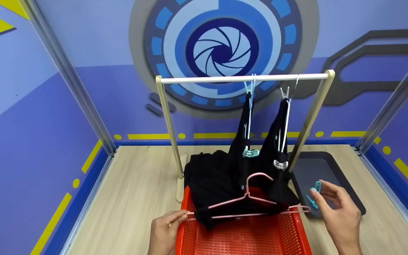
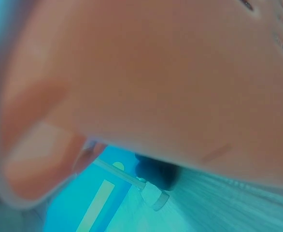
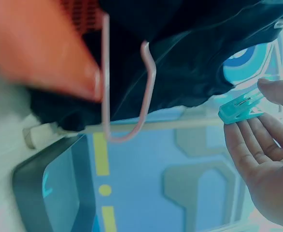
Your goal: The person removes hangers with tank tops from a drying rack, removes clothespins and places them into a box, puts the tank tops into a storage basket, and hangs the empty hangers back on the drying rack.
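Note:
My left hand (image 1: 166,228) pinches the left end of a pink hanger (image 1: 228,216), which lies across the red basket (image 1: 298,230). Black cloth (image 1: 204,217) wraps the hanger near both ends, and more of it heaps over the basket's far side. Between thumb and fingers, my right hand (image 1: 344,216) pinches a teal clothespin (image 3: 240,106), just right of the hanger's bare right end (image 3: 127,135). The hand (image 2: 156,82) fills most of the left wrist view, hiding its hold there.
A white-barred rack (image 1: 204,79) stands behind the basket. Black garments (image 1: 275,131) hang from it on a blue and a white hanger, with clothespins on them. To the right lies a dark grey tray (image 1: 338,177) with something small and teal (image 3: 46,185) in it.

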